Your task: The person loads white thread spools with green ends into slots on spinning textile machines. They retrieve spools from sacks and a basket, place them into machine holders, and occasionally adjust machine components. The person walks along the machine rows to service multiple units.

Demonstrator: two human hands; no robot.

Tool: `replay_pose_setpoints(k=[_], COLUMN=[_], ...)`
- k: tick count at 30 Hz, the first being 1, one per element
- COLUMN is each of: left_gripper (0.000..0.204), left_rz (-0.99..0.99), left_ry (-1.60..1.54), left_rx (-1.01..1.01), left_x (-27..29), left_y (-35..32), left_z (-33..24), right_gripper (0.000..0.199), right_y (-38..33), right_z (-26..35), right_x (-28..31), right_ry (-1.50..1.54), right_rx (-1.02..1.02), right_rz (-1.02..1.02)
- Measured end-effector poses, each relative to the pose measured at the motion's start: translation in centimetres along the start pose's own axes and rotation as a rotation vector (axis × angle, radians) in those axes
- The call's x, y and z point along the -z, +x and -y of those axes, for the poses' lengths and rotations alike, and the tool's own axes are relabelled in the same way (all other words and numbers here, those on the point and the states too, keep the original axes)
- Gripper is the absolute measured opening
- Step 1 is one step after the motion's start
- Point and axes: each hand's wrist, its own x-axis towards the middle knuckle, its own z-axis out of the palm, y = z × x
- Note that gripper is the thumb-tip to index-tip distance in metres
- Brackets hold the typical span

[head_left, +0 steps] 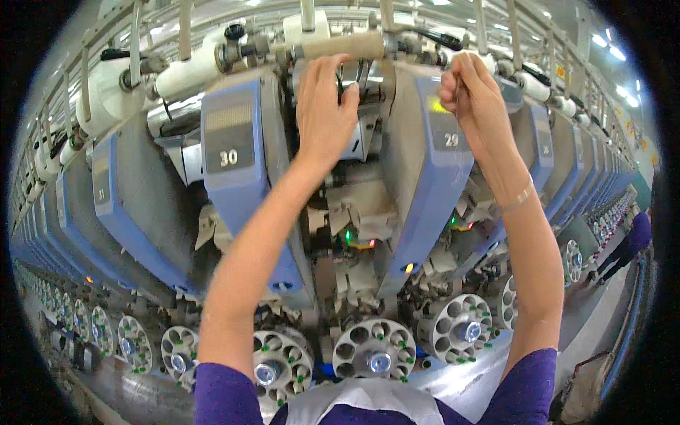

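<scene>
My left hand (324,117) reaches up to a winding unit, fingers stretched and thumb apart. Its fingertips are at the beige, nearly bare yarn tube (347,47), and whether they touch it I cannot tell. Just right of that hand lies the shiny metal drum (372,79) under the tube. My right hand (480,99) is raised in front of the blue-grey housing (435,184) on the right, thumb and fingers pinched together. A thin thread (458,103) shows faintly at its fingertips. A yellow light glows on the housing beside them.
Round magazines (374,348) with bobbins line the lower front. White yarn packages (185,78) sit along the top, among upright posts and black-handled levers. Similar housings (234,163) stretch off both ways. A person in purple (637,234) stands in the aisle at far right.
</scene>
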Motion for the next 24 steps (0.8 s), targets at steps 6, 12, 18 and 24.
replay_pose_setpoints(k=[6,12,18,24], left_gripper=[0.056,0.081,0.06,0.07], left_rz=[0.374,0.702,0.145,0.388], left_ry=[0.577,0.582,0.702,0.661], left_rx=[-0.147,0.046,-0.409,-0.017], left_x=[-4.7,-7.5,-8.6,-3.7], left_y=[9.2,13.0,12.5,7.5], left_z=[6.3,10.3,9.2,2.2], right_gripper=[0.01,0.014,0.017,0.018], right_y=[12.7,15.7,16.3,14.7], right_z=[-1.0,-3.7,-3.6,-1.5], right_x=[-1.1,2.5,5.9,1.9], right_ry=[-1.553,-2.096,-1.942,-1.416], right_rx=[0.955,0.763,1.016,0.961], right_rz=[-0.13,-0.035,-0.051,0.099])
